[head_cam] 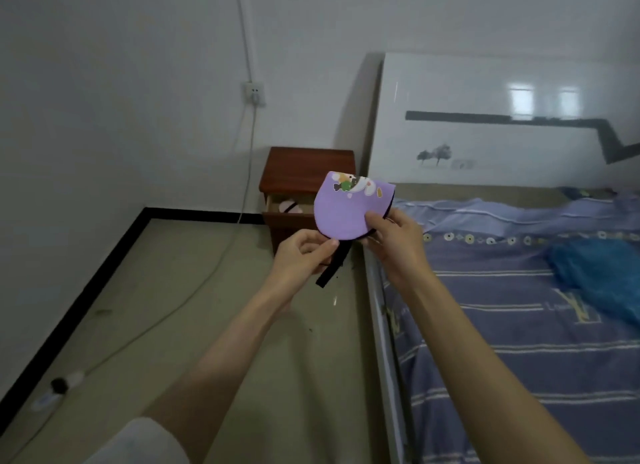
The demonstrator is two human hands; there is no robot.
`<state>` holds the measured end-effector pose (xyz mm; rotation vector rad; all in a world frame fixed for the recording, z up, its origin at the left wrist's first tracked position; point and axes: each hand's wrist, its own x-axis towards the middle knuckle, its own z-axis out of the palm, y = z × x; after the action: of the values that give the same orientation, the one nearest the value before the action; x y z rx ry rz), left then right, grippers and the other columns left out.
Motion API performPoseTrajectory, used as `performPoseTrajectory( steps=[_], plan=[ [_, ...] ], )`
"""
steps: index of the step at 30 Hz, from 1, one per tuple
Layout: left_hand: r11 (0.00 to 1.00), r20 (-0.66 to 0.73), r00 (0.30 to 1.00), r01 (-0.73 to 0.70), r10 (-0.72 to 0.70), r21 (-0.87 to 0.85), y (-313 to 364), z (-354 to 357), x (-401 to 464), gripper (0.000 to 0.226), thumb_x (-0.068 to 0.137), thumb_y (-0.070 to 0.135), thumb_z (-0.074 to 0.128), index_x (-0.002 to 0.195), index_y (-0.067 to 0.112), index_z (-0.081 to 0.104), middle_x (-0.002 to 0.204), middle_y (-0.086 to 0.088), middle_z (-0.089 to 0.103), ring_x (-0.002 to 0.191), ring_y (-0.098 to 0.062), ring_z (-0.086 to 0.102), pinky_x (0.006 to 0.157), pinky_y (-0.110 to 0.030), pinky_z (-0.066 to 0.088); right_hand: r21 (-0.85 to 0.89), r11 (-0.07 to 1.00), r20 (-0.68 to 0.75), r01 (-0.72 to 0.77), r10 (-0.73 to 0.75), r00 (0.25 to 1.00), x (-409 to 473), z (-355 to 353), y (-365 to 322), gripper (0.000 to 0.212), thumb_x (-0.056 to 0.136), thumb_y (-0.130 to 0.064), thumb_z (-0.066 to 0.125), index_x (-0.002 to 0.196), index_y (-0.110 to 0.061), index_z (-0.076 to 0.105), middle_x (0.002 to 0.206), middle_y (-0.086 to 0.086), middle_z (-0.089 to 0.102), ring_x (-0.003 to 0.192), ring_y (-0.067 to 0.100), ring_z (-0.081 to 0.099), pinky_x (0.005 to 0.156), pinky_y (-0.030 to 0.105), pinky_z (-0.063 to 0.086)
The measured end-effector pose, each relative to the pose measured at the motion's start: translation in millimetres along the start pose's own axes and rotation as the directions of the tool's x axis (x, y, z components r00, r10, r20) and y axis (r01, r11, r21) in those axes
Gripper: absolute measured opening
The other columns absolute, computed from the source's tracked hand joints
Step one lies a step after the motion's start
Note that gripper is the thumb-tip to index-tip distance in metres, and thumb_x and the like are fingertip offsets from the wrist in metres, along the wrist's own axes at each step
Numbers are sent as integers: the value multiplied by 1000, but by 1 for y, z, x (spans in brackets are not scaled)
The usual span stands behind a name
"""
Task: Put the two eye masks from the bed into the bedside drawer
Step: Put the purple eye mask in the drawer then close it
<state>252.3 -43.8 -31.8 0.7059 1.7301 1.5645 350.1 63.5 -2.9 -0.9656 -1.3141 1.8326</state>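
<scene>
A purple eye mask (pixel 343 210) with a cartoon print is folded in half and held up in front of me, above the floor beside the bed. My right hand (pixel 391 236) pinches its lower right edge. My left hand (pixel 304 252) grips its black strap (pixel 330 273), which hangs down. Behind the mask stands a brown bedside table (pixel 301 172) with its top drawer (pixel 277 217) pulled open. A pink eye mask (pixel 288 206) lies inside that drawer. The purple mask hides the drawer's right part.
The bed (pixel 519 325) with a purple striped sheet fills the right side, with a white headboard (pixel 485 134) behind it and a blue cloth (pixel 595 276) on it. A cable (pixel 194 290) runs from a wall socket (pixel 254 94) across the floor.
</scene>
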Motion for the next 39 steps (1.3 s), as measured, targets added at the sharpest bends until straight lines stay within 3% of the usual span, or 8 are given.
performPoseTrajectory(
  steps=[8, 11, 15, 18, 21, 26, 34, 39],
  plan=[
    [990, 111, 988, 95, -106, 104, -1, -33, 113, 22, 84, 30, 60, 64, 24, 68, 62, 8, 69, 68, -6, 63, 76, -26, 46, 157, 985, -20, -77, 81, 996, 117, 58, 10, 11, 88, -4, 52, 96, -8, 58, 126, 17, 58, 110, 26, 60, 76, 28, 56],
    [965, 175, 974, 178, -145, -192, -2, -56, 168, 27, 83, 33, 59, 60, 20, 65, 49, 6, 60, 62, -16, 59, 75, -30, 51, 222, 970, -31, -99, 109, 994, 173, 63, 16, 18, 89, -1, 50, 105, -7, 54, 126, 16, 58, 112, 29, 58, 78, 32, 54],
    [628, 88, 973, 205, -213, -751, 7, -87, 260, 29, 86, 30, 53, 67, 16, 69, 52, 4, 57, 50, -11, 54, 64, -26, 50, 276, 953, -2, -123, 129, 992, 256, 71, 18, 27, 89, 0, 49, 114, -11, 52, 129, 14, 57, 114, 28, 57, 90, 38, 50],
    [542, 30, 970, 160, -242, -825, 22, -100, 322, 30, 92, 18, 39, 99, 10, 67, 79, 0, 67, 67, -12, 60, 65, -27, 53, 320, 942, 73, -99, 80, 994, 309, 82, 13, 30, 90, -2, 49, 117, -12, 52, 131, 13, 56, 118, 28, 56, 93, 36, 52],
    [685, -47, 977, 113, -210, -720, 35, -103, 378, 32, 92, 0, 33, 120, 6, 46, 103, -7, 61, 84, -16, 64, 63, -20, 58, 342, 934, 203, -102, 33, 979, 358, 101, 6, 35, 89, -5, 51, 123, -12, 50, 128, 10, 58, 116, 25, 57, 86, 32, 56],
    [945, -198, 975, 31, -100, -325, 45, -117, 456, 29, 86, 4, 56, 115, 3, 56, 90, -4, 68, 65, -13, 70, 56, -19, 56, 218, 972, 303, -89, 20, 953, 433, 127, -2, 31, 87, -6, 56, 115, -16, 59, 120, 4, 65, 109, 18, 63, 83, 30, 57],
    [997, -17, 999, 32, -31, 77, 47, -147, 602, 27, 80, 18, 67, 105, 9, 68, 110, -15, 69, 107, -29, 63, 100, -49, 47, -198, 979, 250, -36, 86, 964, 555, 162, 13, 18, 86, -11, 59, 103, -16, 63, 98, 1, 72, 82, 8, 70, 66, 19, 57],
    [978, 199, 979, -9, -33, 210, 55, -160, 685, 15, 79, 16, 68, 80, 31, 72, 86, 6, 73, 85, -11, 66, 85, -33, 50, -344, 937, 293, -57, 165, 942, 620, 188, 13, 17, 87, -7, 57, 98, -16, 66, 89, -3, 73, 78, 9, 70, 68, 20, 57]
  ],
)
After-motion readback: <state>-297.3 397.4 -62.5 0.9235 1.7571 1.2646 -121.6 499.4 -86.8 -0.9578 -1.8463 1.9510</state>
